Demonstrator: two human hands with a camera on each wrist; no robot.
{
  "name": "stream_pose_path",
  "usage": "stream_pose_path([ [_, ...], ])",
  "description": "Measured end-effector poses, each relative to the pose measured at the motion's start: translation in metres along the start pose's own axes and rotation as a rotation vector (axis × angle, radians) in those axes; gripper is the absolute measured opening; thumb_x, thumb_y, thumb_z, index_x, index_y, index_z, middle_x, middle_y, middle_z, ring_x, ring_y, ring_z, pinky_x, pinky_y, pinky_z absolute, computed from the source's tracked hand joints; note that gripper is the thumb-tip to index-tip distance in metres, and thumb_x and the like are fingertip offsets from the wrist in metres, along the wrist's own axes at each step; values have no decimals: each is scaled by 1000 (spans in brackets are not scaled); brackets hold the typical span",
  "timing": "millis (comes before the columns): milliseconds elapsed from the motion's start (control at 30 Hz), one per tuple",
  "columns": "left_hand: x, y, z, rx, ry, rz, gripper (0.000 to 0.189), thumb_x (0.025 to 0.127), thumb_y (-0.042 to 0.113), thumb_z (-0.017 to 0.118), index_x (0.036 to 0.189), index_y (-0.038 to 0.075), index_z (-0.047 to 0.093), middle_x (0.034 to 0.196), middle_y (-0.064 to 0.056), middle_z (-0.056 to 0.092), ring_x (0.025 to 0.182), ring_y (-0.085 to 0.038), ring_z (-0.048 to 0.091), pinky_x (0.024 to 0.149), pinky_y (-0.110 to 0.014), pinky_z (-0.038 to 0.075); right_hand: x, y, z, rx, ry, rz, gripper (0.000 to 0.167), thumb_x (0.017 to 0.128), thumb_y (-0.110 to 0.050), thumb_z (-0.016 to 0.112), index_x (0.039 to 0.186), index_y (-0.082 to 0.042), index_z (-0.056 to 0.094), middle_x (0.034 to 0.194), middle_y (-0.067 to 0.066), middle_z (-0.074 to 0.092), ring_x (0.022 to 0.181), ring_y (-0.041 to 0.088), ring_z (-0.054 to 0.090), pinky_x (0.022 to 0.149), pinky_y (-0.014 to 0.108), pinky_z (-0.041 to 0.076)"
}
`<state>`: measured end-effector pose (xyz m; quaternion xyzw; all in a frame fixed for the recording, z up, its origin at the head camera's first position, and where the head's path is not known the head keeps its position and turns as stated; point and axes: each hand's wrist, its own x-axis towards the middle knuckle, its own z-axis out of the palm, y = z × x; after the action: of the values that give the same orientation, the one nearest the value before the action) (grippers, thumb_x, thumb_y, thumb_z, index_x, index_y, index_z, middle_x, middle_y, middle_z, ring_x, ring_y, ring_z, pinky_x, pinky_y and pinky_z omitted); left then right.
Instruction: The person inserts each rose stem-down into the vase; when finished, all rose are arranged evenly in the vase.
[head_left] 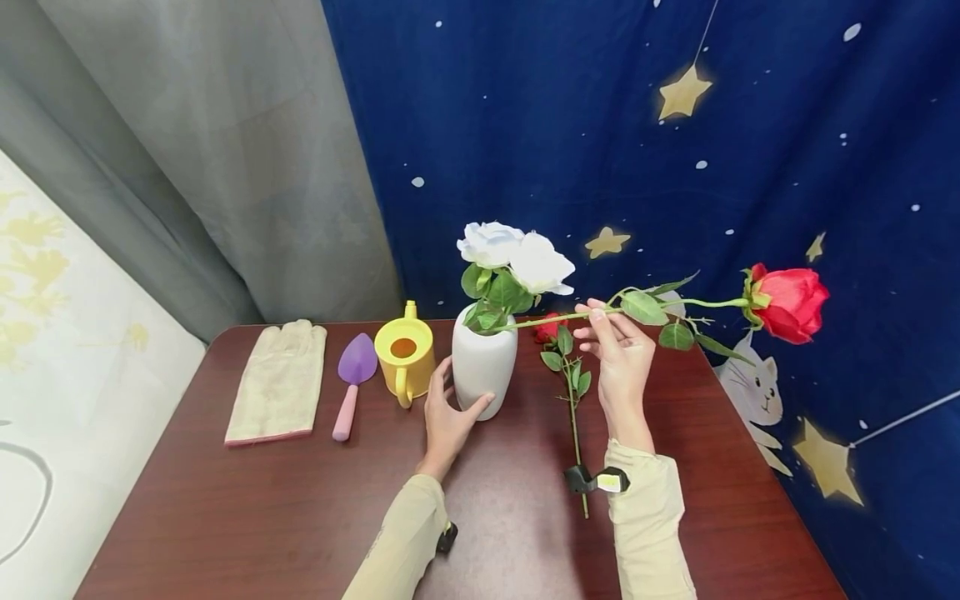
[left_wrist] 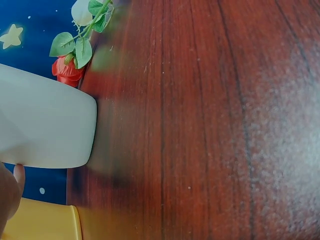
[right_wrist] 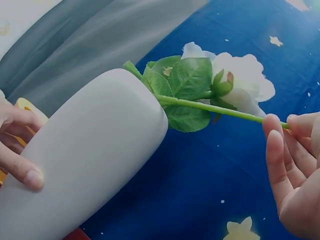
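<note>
A white vase point(head_left: 480, 375) stands upright on the table, holding white roses point(head_left: 542, 263) with green leaves. My left hand point(head_left: 448, 423) grips its lower left side, the thumb across the front, as the right wrist view also shows. With thumb and fingertips, my right hand point(head_left: 626, 362) pinches the green stem of a red rose point(head_left: 795, 305). That rose lies almost level, bloom far to the right, and its stem's lower end is at the vase mouth point(right_wrist: 159, 96). Beneath it, a second red rose point(head_left: 574, 425) lies on the table, right of the vase.
Close to the vase's left is a yellow watering can point(head_left: 422, 373). Farther left lie a purple trowel point(head_left: 357, 362) with a pink handle and cream work gloves point(head_left: 276, 387). Grey and dark blue curtains point(head_left: 525, 125) hang right behind the brown table point(head_left: 517, 533).
</note>
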<state>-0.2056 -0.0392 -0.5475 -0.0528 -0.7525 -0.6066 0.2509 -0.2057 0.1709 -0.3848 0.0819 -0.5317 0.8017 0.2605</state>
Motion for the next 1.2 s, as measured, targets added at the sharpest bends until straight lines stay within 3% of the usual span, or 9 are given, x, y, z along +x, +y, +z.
stream_pose_path([
  [133,0,0,0,2,1,-2,86,66,33,84,137,18,39,134,2,46,122,-14,44,92,-42,44,1,-7,11,-86,-62,-25,23,88,1,60,97,22,60,90,16,69,57,14,63,52,23,51],
  [367,-1,0,1,13,3,12,86,66,32,85,137,14,40,133,1,47,121,-16,44,91,-40,45,1,-15,27,-215,-178,23,21,89,3,58,94,24,59,93,19,68,54,11,61,52,21,50],
  [667,1,-1,1,14,7,23,85,66,31,85,137,16,40,133,0,47,122,-16,44,90,-40,46,0,-14,40,-280,-151,19,19,88,3,59,99,19,62,84,28,65,51,11,60,52,22,51],
  [800,1,0,0,15,6,24,86,66,31,85,137,16,41,133,0,48,121,-17,45,90,-40,46,-5,-10,47,-292,-89,6,24,88,2,59,107,18,55,88,32,63,46,11,58,49,22,50],
  [900,1,0,0,12,7,27,86,66,30,85,137,16,40,133,-1,48,122,-18,45,90,-41,46,-7,-8,52,-282,-49,-5,24,88,1,60,104,16,51,86,33,63,44,11,56,47,22,49],
  [1100,1,0,0,21,8,12,85,66,32,85,137,15,40,133,2,47,121,-15,44,91,-39,45,-11,1,60,-255,-117,2,16,88,4,59,99,14,54,89,35,62,45,16,57,46,24,48],
  [1200,1,-1,0,22,2,11,85,66,32,84,137,15,40,133,2,47,122,-14,44,91,-40,45,-15,6,64,-311,-146,29,17,87,3,62,100,12,56,89,32,63,49,26,59,46,23,48],
])
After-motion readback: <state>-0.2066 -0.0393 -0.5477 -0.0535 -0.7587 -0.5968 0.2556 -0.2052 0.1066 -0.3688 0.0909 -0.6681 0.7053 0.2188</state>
